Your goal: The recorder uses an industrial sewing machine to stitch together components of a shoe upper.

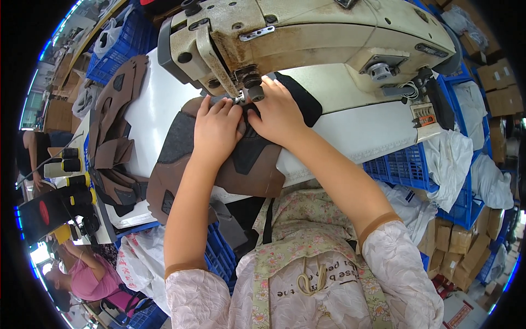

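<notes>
A flat brown and dark grey shoe upper [249, 178] lies under the needle area of a cream sewing machine [307, 46]. My left hand [216, 131] is on its left part, fingers bent and bunched over the material close to the presser foot [240, 98]. To the right of the foot, my right hand [279, 115] rests on the upper with fingers stretched forward and the thumb turned inward. The needle tip and the seam are hidden between the hands. A dark padded section [301, 98] of the work shows beyond my right hand.
A stack of brown upper pieces [112, 142] lies on the white table [153, 107] at left. Thread spools [71, 159] stand past it. Blue crates [400, 167] with white bags flank the table; cartons [460, 247] are at right. Another person [96, 277] sits at lower left.
</notes>
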`<move>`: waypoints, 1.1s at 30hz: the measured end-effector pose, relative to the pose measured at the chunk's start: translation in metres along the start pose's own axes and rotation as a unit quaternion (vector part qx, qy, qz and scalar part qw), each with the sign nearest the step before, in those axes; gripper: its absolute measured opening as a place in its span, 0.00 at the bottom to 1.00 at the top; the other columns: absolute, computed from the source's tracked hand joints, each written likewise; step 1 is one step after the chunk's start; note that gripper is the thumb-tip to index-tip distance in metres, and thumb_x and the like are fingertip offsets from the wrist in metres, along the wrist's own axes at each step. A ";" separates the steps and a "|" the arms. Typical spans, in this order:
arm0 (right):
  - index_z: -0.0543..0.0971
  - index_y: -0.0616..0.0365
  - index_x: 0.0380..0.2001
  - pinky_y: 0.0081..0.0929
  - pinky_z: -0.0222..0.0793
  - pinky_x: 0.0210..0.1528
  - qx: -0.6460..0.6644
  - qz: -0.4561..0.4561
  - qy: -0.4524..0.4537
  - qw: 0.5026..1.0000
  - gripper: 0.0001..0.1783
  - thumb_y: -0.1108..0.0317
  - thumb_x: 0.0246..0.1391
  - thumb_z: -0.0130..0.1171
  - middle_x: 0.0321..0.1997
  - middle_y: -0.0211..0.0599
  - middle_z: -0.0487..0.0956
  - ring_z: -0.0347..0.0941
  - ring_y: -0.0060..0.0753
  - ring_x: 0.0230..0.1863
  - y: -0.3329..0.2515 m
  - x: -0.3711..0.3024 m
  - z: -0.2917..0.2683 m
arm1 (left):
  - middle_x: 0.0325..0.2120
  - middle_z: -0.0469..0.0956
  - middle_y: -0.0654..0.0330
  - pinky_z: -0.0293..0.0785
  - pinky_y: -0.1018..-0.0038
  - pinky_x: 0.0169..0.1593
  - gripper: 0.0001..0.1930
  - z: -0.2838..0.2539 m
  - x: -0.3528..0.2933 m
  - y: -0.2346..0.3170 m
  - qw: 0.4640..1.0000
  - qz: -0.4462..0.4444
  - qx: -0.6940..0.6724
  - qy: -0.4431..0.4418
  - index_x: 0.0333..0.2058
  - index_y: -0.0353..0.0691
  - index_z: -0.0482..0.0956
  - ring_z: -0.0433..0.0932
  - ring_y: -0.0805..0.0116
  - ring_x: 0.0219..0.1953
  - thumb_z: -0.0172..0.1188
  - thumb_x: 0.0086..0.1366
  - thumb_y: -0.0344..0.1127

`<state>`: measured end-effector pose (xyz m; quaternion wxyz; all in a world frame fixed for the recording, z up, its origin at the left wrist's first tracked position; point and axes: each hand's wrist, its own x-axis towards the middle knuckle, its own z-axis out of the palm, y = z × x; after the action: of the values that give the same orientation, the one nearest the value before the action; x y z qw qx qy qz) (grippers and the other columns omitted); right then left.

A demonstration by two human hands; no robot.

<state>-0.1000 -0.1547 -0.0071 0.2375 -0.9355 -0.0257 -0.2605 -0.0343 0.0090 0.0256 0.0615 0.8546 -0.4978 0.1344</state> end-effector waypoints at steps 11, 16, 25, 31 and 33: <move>0.76 0.65 0.39 0.45 0.57 0.66 -0.016 -0.002 0.016 1.000 0.19 0.64 0.44 0.61 0.56 0.53 0.73 0.65 0.54 0.62 -0.001 0.000 0.000 | 0.47 0.81 0.52 0.62 0.53 0.63 0.10 0.000 0.001 -0.001 1.000 0.005 0.007 0.003 0.38 0.38 0.78 0.76 0.58 0.54 0.59 0.57 0.33; 0.77 0.64 0.38 0.48 0.56 0.67 -0.012 -0.003 0.029 0.999 0.18 0.62 0.46 0.59 0.57 0.56 0.72 0.64 0.57 0.63 0.005 0.003 -0.002 | 0.47 0.80 0.50 0.63 0.52 0.62 0.12 -0.008 0.011 0.002 1.000 0.006 -0.015 -0.014 0.39 0.37 0.77 0.76 0.56 0.54 0.60 0.56 0.32; 0.75 0.66 0.46 0.49 0.55 0.68 0.032 0.020 0.013 0.999 0.25 0.65 0.43 0.61 0.57 0.56 0.69 0.63 0.59 0.63 -0.007 -0.005 -0.003 | 0.45 0.80 0.45 0.63 0.54 0.61 0.13 -0.005 -0.004 0.005 1.000 0.004 -0.011 -0.016 0.40 0.36 0.78 0.77 0.52 0.53 0.59 0.56 0.33; 0.76 0.62 0.47 0.48 0.56 0.67 0.021 0.016 0.023 0.999 0.25 0.63 0.44 0.63 0.58 0.50 0.70 0.63 0.56 0.63 0.002 -0.006 -0.003 | 0.46 0.80 0.47 0.63 0.54 0.60 0.17 -0.018 0.005 -0.005 0.997 0.048 -0.063 -0.022 0.42 0.35 0.78 0.75 0.51 0.51 0.62 0.56 0.39; 0.77 0.60 0.47 0.48 0.55 0.68 0.029 0.033 0.008 0.999 0.26 0.60 0.43 0.65 0.58 0.49 0.71 0.63 0.54 0.64 0.008 -0.010 -0.004 | 0.49 0.78 0.48 0.64 0.54 0.60 0.22 -0.044 0.008 -0.006 0.998 0.019 -0.030 -0.058 0.45 0.35 0.77 0.73 0.52 0.53 0.64 0.55 0.42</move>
<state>-0.1096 -0.1628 -0.0124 0.2733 -0.9265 -0.0003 -0.2588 -0.0332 0.0161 0.0701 0.0554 0.8491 -0.5207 0.0704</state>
